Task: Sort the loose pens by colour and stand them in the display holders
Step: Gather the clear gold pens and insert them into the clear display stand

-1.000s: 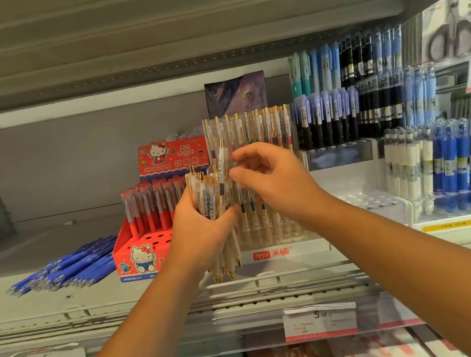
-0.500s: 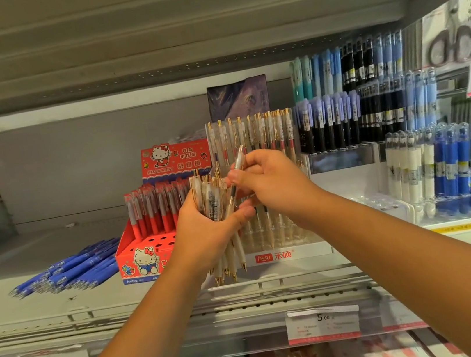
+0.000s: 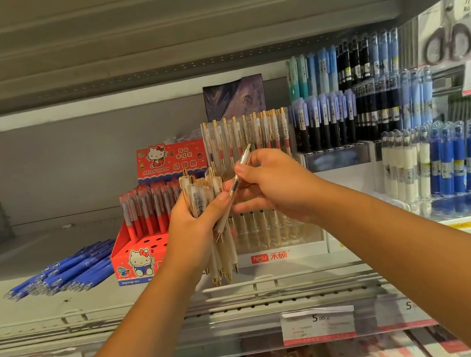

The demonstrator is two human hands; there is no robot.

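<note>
Pens with clear barrels and gold trim (image 3: 200, 198) are standing as a bundle in the left hand (image 3: 193, 233). That hand is wrapping its fingers and thumb round them near the picture's centre, and their tips are pointing down toward six o'clock. The right hand (image 3: 275, 184) is pinching a single pen (image 3: 243, 158) of the same kind between thumb and forefinger. This pen is tilting, its upper end toward one o'clock and its lower part running just beside the left thumb and the bundle. Directly behind both hands, at twelve o'clock, a clear display holder (image 3: 280, 242) with a red and white label is carrying rows of matching pens upright. At nine o'clock from the hands, a red cartoon-cat box (image 3: 137, 263) is holding red pens (image 3: 147, 212) upright in its back rows, with open holes showing in front. Further toward nine o'clock, loose blue pens (image 3: 61, 271) are lying in a heap on the grey shelf (image 3: 18, 308). At three o'clock, a second clear holder (image 3: 458, 203) is standing with white and blue pens. Price tags (image 3: 318, 325) are hanging on the shelf edge at six o'clock.
</note>
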